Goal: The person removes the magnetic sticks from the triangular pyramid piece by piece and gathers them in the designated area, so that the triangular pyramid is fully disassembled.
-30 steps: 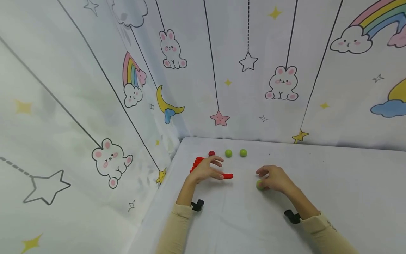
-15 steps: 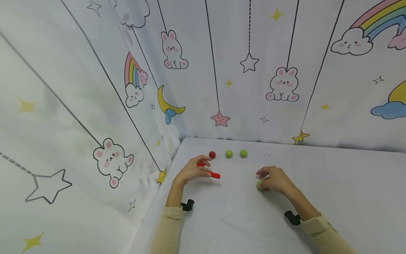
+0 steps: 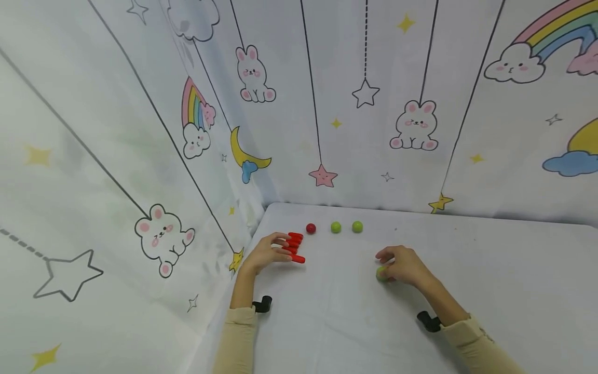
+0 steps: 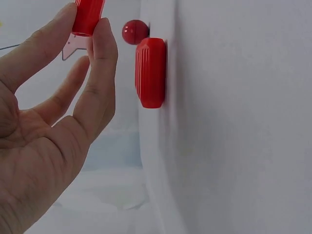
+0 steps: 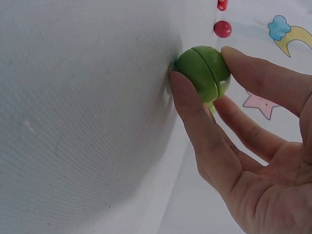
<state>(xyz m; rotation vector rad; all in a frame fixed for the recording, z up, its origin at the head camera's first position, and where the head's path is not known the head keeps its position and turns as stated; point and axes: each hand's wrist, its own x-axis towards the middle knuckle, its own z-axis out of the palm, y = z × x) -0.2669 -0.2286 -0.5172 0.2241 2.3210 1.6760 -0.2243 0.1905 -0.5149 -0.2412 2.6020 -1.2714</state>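
Between thumb and fingertip, my left hand pinches a red ribbed stick, raised above the table in the left wrist view. Several like red sticks lie side by side just beyond it; the fingers partly cover them in the head view. My right hand pinches a shiny green ball with a seam around it, low at the white tabletop. The thumb and a fingertip press it from opposite sides.
A red ball and two green balls, the nearer-left one and the right one, stand in a row at the back of the white-covered table. A printed curtain rises behind and to the left.
My left hand has moved left with the red stick, to beside the other red sticks, which now show more. My right hand stays in place with the green ball.
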